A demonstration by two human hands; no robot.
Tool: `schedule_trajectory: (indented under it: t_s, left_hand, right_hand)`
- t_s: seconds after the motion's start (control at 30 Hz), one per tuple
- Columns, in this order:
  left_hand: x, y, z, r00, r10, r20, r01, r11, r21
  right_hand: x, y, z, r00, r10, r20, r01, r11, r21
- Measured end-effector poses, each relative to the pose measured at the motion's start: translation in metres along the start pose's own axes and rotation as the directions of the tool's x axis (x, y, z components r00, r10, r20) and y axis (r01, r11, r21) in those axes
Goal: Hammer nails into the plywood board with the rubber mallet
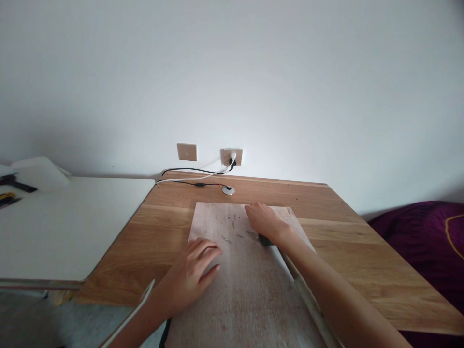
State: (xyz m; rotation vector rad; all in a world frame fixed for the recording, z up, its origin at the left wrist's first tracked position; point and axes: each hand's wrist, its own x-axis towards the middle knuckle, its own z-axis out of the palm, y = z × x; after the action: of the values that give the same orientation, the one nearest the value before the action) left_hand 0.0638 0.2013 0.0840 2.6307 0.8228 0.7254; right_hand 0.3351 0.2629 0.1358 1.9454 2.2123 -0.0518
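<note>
A long pale, worn board (242, 285) lies lengthwise on a wooden desk (348, 251), running from near me toward the wall. My left hand (194, 270) rests on its near left part, palm down, fingers loosely spread and slightly curled. My right hand (266, 222) is farther up the board on the right, fingers curled down over a small dark object (266, 239) that only peeks out under the palm. Small dark specks and bits (232, 227) lie on the board between the hands.
A white table (65, 222) adjoins the desk on the left, with a white box (36, 174) and dark and yellow tools (9, 193) at its far left. Cables (195, 182) run from a wall socket (231, 156) to a desk grommet (228, 190). Purple bedding (420, 237) lies right.
</note>
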Motion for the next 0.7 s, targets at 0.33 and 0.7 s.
schedule_trajectory:
  t_s: [0.33, 0.7]
  left_hand:
    - [-0.069, 0.032, 0.021, 0.949, 0.298, 0.103, -0.315, 0.887, 0.339]
    - [-0.078, 0.045, 0.025, 0.968, 0.236, 0.090, -0.252, 0.893, 0.373]
  right_hand:
    - [-0.049, -0.027, 0.000, 0.959, -0.226, -0.171, 0.239, 0.969, 0.056]
    - [-0.169, 0.090, 0.109, 0.821, 0.495, -0.284, -0.237, 0.748, 0.620]
